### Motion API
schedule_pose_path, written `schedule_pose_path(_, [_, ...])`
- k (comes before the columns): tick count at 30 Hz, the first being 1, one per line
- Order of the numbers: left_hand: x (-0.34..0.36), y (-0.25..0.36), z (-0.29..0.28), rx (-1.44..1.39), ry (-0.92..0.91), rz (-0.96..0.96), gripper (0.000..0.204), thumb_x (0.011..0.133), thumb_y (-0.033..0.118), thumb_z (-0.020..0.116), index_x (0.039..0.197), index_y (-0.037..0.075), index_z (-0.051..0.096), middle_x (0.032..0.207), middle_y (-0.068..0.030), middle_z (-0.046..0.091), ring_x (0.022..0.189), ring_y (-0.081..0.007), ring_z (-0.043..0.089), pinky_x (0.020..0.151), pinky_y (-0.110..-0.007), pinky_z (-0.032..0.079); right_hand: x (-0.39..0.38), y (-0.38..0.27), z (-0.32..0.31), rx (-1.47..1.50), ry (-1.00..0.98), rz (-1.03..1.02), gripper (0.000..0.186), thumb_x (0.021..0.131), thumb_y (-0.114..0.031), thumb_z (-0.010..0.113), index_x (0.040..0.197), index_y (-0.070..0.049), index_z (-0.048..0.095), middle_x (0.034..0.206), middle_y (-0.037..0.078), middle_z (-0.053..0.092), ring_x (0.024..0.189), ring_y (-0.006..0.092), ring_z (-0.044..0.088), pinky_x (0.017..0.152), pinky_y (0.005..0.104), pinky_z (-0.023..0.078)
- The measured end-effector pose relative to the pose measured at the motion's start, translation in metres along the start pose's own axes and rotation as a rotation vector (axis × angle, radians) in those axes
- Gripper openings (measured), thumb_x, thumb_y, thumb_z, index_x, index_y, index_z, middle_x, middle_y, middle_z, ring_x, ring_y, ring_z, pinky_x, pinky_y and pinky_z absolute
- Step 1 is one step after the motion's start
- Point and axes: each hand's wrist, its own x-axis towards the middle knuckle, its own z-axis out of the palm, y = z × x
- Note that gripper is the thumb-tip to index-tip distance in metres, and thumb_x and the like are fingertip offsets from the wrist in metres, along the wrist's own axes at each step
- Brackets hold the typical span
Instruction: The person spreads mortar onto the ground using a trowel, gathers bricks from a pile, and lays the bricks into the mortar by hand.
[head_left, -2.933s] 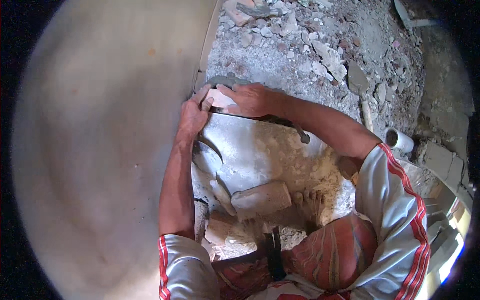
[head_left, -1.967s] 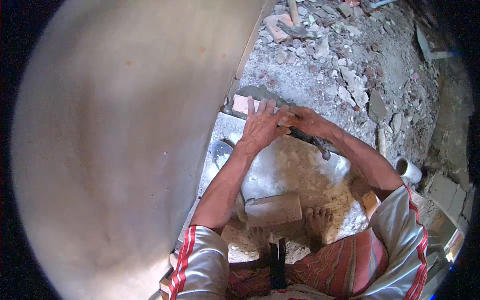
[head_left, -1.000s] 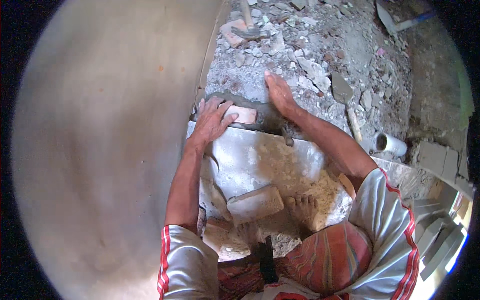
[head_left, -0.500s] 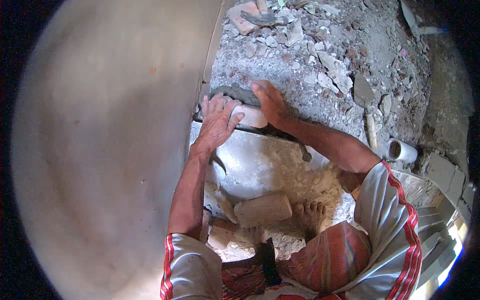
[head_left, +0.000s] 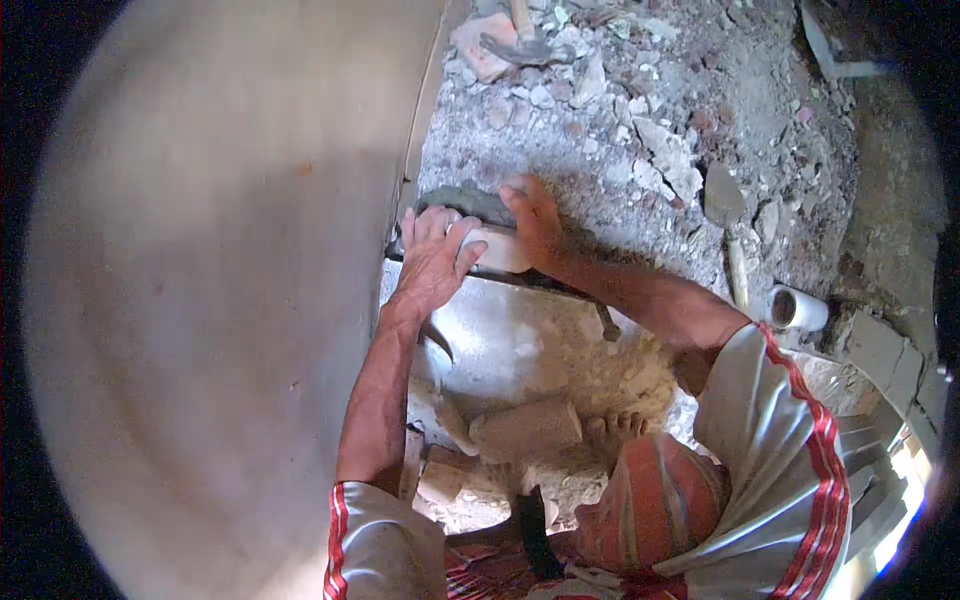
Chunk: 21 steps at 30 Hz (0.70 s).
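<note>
A pale brick (head_left: 497, 248) lies on the ledge against a strip of wet grey mortar (head_left: 470, 203). My left hand (head_left: 436, 258) is closed over its left end, fingers across the top and thumb along the near side. At the brick's right end, my right hand (head_left: 535, 222) presses its palm and fingers round the edge. The undersides of both hands and part of the brick are hidden. Close on the left rises a smooth plastered wall (head_left: 230, 280).
Rubble covers the ground beyond, with a hammer (head_left: 528, 50) by a reddish brick piece (head_left: 482, 45). A trowel (head_left: 723, 195) and a white pipe piece (head_left: 799, 308) lie to the right. Below the ledge, a loose brick (head_left: 527, 428) lies near my feet.
The whole view has shifted a little, so the scene sits slightly lower. Both hands stay on the brick, with hardly any visible movement relative to it.
</note>
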Motion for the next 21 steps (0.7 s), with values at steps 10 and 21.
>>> schedule_pose_path(10, [0.003, 0.004, -0.001, -0.016, 0.060, 0.027, 0.045, 0.097, 0.046, 0.044, 0.124, 0.012, 0.054, 0.122, -0.0180, 0.048, 0.126, -0.0381, 0.038, 0.112, -0.058, 0.011, 0.014, 0.002, -0.021, -0.023, 0.063, -0.314, 0.022, 0.093, -0.020, 0.053, 0.102, 0.000, 0.057, 0.097, 0.017, 0.060, 0.094, 0.0315, 0.058, 0.088, 0.0387, 0.044])
schedule_pose_path(21, [-0.005, 0.003, 0.002, -0.001, -0.008, -0.032, 0.043, 0.096, 0.040, 0.049, 0.128, 0.013, 0.054, 0.134, -0.0195, 0.045, 0.133, -0.0364, 0.034, 0.114, -0.059, 0.011, 0.038, -0.031, -0.031, -0.215, 0.020, -0.193, 0.032, 0.090, -0.026, 0.062, 0.111, -0.003, 0.057, 0.110, 0.024, 0.057, 0.103, 0.0397, 0.055, 0.089, 0.0454, 0.045])
